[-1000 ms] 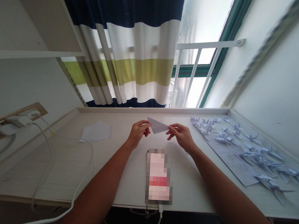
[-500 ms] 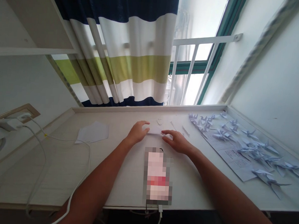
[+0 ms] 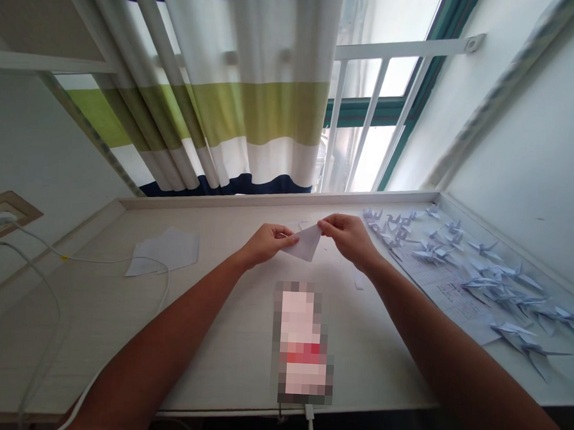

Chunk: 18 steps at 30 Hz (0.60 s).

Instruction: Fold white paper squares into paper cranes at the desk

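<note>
A small white sheet of paper (image 3: 305,243) is held up off the desk between both hands, its near corner pointing down toward me. My left hand (image 3: 269,245) pinches its left corner with thumb and fingers. At the upper right corner my right hand (image 3: 344,234) grips the paper between thumb and forefinger. A pixelated phone (image 3: 304,341) lies on the desk below the hands, a white cable plugged into its near end. A narrow paper strip (image 3: 358,280) rests under my right forearm.
Many folded paper cranes (image 3: 499,284) spread over the right side, some on a printed sheet (image 3: 449,294). Loose white paper sheets (image 3: 167,252) lie at left. A white cable (image 3: 111,258) crosses the desk from a wall socket (image 3: 10,213). A raised edge (image 3: 268,200) borders the back.
Both hands have lifted the paper from the desk and turned it so a corner points toward me. My right hand has risen and closed on its corner. The view has shifted slightly.
</note>
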### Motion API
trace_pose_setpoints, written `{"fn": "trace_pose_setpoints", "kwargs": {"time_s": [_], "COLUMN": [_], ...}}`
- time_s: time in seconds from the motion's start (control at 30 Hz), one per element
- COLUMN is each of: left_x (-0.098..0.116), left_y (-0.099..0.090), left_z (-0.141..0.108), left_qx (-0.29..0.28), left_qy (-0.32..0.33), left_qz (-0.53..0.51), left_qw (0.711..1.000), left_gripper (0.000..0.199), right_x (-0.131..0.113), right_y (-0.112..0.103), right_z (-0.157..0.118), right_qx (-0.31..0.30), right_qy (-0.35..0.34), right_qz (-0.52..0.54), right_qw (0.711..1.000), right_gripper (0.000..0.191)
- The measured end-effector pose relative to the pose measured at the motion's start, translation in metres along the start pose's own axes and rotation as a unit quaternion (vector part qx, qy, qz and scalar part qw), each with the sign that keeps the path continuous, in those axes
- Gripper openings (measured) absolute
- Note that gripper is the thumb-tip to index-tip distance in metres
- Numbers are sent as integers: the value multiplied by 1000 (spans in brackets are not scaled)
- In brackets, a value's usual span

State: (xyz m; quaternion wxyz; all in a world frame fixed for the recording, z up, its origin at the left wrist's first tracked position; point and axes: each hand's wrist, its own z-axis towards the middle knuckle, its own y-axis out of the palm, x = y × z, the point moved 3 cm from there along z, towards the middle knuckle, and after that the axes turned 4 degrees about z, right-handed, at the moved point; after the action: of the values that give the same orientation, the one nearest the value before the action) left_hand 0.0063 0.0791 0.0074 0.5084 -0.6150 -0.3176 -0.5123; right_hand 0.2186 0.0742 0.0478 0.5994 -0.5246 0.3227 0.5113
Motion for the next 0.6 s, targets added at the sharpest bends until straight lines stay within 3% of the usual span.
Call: {"fn": "trace_pose_setpoints", "kwargs": {"time_s": [0.07, 0.13, 0.2, 0.3, 0.43, 0.6], "left_x": [-1, -2, -5, -16, -24, -20], "left_y": [-3, -5, 0, 9, 14, 20], "left_z": [4, 5, 4, 0, -4, -8], "left_qx": [29, 65, 24, -56, -65, -43], "left_qy": [25, 101, 176, 213, 207, 242], "left_qz": [77, 191, 294, 397, 468, 510], "left_qw": [996, 974, 939, 891, 857, 824], "left_gripper": [35, 44, 49, 40, 37, 37], "right_x": [10, 24, 37, 53, 56, 49], "right_y": [2, 8, 15, 21, 18, 12], "right_z": [13, 25, 34, 40, 28, 1], "right_qx": [-9, -49, -86, -80, -29, -160], "right_qy": [38, 72, 78, 52, -38, -133], "right_qz": [-10, -46, -83, -169, -244, -258], "right_qw": [999, 995, 990, 981, 969, 944], "right_gripper": [21, 19, 19, 15, 24, 17]}}
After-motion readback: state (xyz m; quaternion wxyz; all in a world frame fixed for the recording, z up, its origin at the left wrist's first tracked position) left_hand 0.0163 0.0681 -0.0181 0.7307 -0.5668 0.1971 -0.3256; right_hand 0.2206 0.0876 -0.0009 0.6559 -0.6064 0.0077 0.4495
